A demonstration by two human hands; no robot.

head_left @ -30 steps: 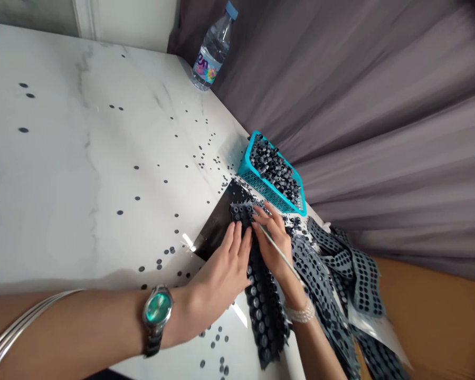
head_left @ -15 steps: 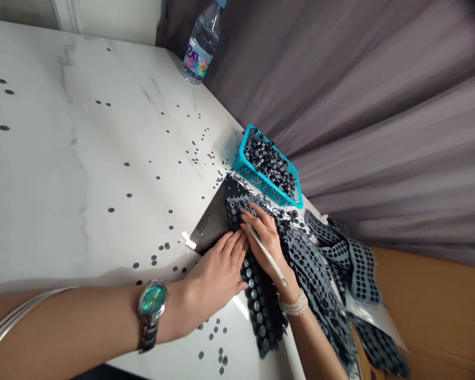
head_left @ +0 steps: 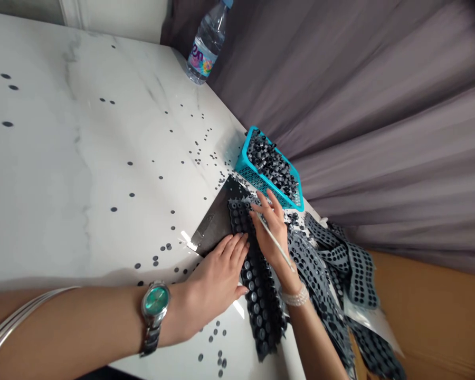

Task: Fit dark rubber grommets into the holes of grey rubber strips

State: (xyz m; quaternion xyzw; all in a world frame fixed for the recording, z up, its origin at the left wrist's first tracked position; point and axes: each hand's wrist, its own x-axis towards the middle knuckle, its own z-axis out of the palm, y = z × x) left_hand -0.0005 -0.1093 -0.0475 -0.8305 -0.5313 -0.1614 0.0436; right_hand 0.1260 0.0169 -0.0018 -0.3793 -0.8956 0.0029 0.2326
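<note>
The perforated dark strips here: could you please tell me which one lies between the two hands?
The narrow black strip running onto the black sheet; the others lie bunched in a grey heap beside the right hand.

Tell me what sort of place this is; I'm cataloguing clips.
Probably a small, home-style piecework spot rather than a factory: a marble-topped table beside a grey curtain, with moulded dark strips and a teal plastic basket of small dark pieces set out for handwork.

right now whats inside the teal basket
The teal mesh basket is heaped with small dark grey rubbery cylinders. The pile covers the basket's floor, so anything beneath the top layer cannot be seen.
</note>
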